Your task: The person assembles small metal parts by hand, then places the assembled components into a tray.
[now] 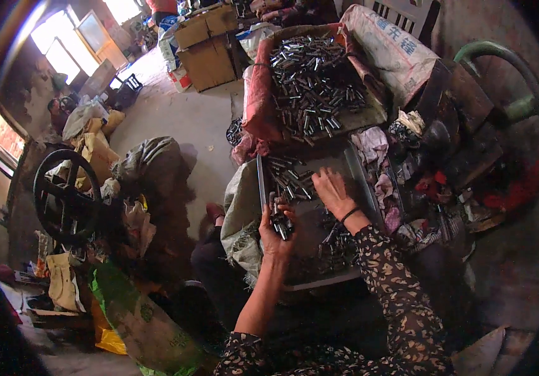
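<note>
My left hand is closed around a small bunch of short metal pins, palm up, over the left side of a shallow metal tray. Over the middle of that tray is my right hand, fingers stretched forward and slightly apart, with nothing visible in them. Loose metal pins lie in the tray's far left part, beside both hands. Another cluster of small dark metal parts lies in the near right part, partly hidden by my right forearm.
Beyond the tray, a red-lined open container holds a heap of metal pins. Rags and a large green-and-red handwheel are at the right. A dark handwheel and sacks stand left; a cardboard box is farther back.
</note>
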The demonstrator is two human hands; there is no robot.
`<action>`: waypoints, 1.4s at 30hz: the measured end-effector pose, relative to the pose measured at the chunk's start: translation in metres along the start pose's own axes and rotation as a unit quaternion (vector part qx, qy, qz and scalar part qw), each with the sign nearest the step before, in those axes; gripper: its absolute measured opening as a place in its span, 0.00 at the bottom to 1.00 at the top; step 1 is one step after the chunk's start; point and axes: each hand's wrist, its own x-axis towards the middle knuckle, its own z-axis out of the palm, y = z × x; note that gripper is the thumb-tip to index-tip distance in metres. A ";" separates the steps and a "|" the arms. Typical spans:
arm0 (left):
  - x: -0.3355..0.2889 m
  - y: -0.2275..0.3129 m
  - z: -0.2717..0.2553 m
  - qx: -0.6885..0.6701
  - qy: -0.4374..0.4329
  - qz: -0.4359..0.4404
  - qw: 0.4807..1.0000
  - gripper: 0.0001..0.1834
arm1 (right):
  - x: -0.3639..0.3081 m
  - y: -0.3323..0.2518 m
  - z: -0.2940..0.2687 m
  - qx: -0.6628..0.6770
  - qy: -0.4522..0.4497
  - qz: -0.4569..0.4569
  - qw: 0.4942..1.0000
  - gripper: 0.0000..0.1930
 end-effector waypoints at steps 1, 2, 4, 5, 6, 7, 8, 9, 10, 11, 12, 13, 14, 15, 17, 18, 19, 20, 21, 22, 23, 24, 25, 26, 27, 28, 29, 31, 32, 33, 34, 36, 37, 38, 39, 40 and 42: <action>0.002 0.000 0.001 -0.003 0.002 -0.001 1.000 0.15 | 0.000 0.002 -0.001 -0.068 -0.021 0.013 0.997 0.06; 0.004 0.000 0.002 -0.005 0.002 -0.002 1.000 0.14 | 0.002 0.004 -0.001 -0.069 -0.020 0.014 0.997 0.06; 0.008 0.001 0.009 -0.008 0.015 0.002 1.000 0.14 | 0.009 0.003 -0.002 0.032 -0.023 0.035 0.999 0.04; 0.010 -0.002 0.011 -0.014 0.028 0.001 0.999 0.13 | 0.004 0.005 0.008 0.029 -0.022 0.037 0.999 0.04; 0.012 -0.004 0.012 -0.014 0.025 -0.002 1.000 0.13 | -0.003 0.003 0.023 0.051 0.092 -0.002 0.994 0.04; 0.006 0.002 0.012 0.018 0.014 0.000 1.000 0.13 | -0.007 -0.011 0.033 0.084 0.205 -0.047 0.974 0.05; 0.001 0.010 0.016 0.053 -0.001 0.006 0.999 0.12 | -0.007 -0.026 0.020 0.074 0.141 -0.025 0.987 0.10; -0.008 0.010 0.017 0.080 0.034 0.026 0.996 0.12 | -0.013 -0.033 0.025 0.080 0.159 -0.052 0.983 0.13; -0.011 0.001 0.020 0.108 0.057 0.051 0.991 0.11 | -0.017 -0.024 0.031 0.084 0.189 -0.085 0.975 0.15; -0.004 -0.020 0.018 0.164 0.075 0.108 0.978 0.12 | -0.033 0.015 0.055 0.036 0.215 -0.190 0.957 0.15; -0.012 -0.001 0.000 0.149 0.086 0.093 0.981 0.14 | -0.028 -0.027 0.027 0.130 0.131 -0.026 0.982 0.12; -0.012 -0.010 0.005 0.172 0.038 0.071 0.982 0.18 | -0.031 -0.022 0.014 0.131 0.059 -0.003 0.990 0.12; -0.013 -0.016 0.006 0.073 0.029 0.041 0.996 0.19 | -0.036 -0.022 0.008 0.093 0.025 0.010 0.995 0.11; -0.014 -0.018 0.008 0.077 0.015 0.050 0.996 0.19 | -0.037 -0.019 0.002 0.048 -0.013 0.030 0.998 0.11; -0.021 -0.023 0.003 0.183 0.021 0.054 0.981 0.19 | -0.038 -0.022 -0.015 0.109 -0.009 0.060 0.992 0.08; -0.013 -0.019 -0.005 0.081 0.012 0.031 0.996 0.18 | -0.043 -0.022 -0.018 0.166 -0.013 0.106 0.980 0.06; -0.009 -0.030 0.001 0.133 0.063 0.043 0.988 0.16 | -0.048 -0.005 -0.024 0.234 0.044 0.081 0.968 0.05; -0.008 -0.020 -0.002 0.177 0.065 0.040 0.981 0.14 | -0.047 -0.001 -0.031 0.310 0.096 0.050 0.944 0.04; -0.017 -0.018 0.006 0.267 0.028 0.094 0.959 0.13 | -0.045 -0.007 -0.047 0.354 0.071 0.074 0.930 0.05; -0.020 -0.028 0.032 0.241 0.099 0.100 0.960 0.12 | -0.045 -0.001 -0.063 0.388 0.047 0.114 0.913 0.06; -0.022 -0.014 0.030 0.269 0.066 0.061 0.959 0.11 | -0.046 0.000 -0.063 0.416 0.075 0.113 0.899 0.09; -0.021 0.001 0.028 0.261 0.067 0.041 0.962 0.11 | -0.046 -0.006 -0.075 0.433 0.078 0.124 0.890 0.09; -0.016 0.008 0.023 0.253 0.065 0.023 0.965 0.11 | -0.050 -0.006 -0.083 0.449 0.083 0.131 0.880 0.10; -0.003 -0.003 0.023 0.364 0.094 0.052 0.925 0.11 | -0.058 0.010 -0.088 0.437 0.088 0.152 0.882 0.10; 0.008 -0.017 0.022 0.471 0.116 0.084 0.871 0.12 | -0.065 0.025 -0.092 0.510 0.047 0.194 0.836 0.10; 0.012 -0.027 0.017 0.574 0.155 0.095 0.798 0.12 | -0.073 0.033 -0.092 0.588 0.004 0.227 0.776 0.10; 0.017 -0.033 0.011 0.579 0.154 0.090 0.796 0.12 | -0.081 0.041 -0.085 0.590 0.007 0.232 0.773 0.10; 0.032 -0.040 0.003 0.817 0.113 0.100 0.556 0.13 | -0.093 0.053 -0.068 0.673 0.033 0.243 0.698 0.09; 0.032 -0.038 -0.002 0.885 0.051 0.171 0.430 0.12 | -0.095 0.048 -0.065 0.680 0.048 0.249 0.688 0.09; 0.034 -0.036 -0.003 0.888 0.054 0.179 0.421 0.12 | -0.093 0.043 -0.065 0.688 0.048 0.241 0.683 0.09; 0.038 -0.038 -0.004 0.933 0.021 0.221 0.282 0.11 | -0.093 0.040 -0.069 0.702 0.037 0.262 0.661 0.09; 0.040 -0.045 0.009 0.975 -0.013 0.218 0.028 0.06 | -0.089 0.034 -0.071 0.705 0.024 0.254 0.661 0.10; 0.040 -0.059 0.012 0.981 -0.013 0.176 -0.077 0.02 | -0.095 0.039 -0.055 0.699 0.082 0.228 0.672 0.09; 0.044 -0.029 -0.007 0.963 0.048 0.218 -0.153 0.03 | -0.085 0.011 -0.091 0.743 0.014 0.271 0.612 0.09; 0.064 -0.049 -0.022 0.946 0.033 0.230 -0.226 0.03 | -0.101 0.039 -0.044 0.722 0.084 0.216 0.652 0.09; 0.064 -0.049 -0.029 0.955 -0.038 0.270 -0.121 0.04 | -0.105 0.035 -0.069 0.745 0.048 0.270 0.608 0.09; 0.067 -0.058 -0.034 0.952 -0.043 0.289 -0.092 0.07 | -0.110 0.037 -0.072 0.691 0.061 0.224 0.685 0.10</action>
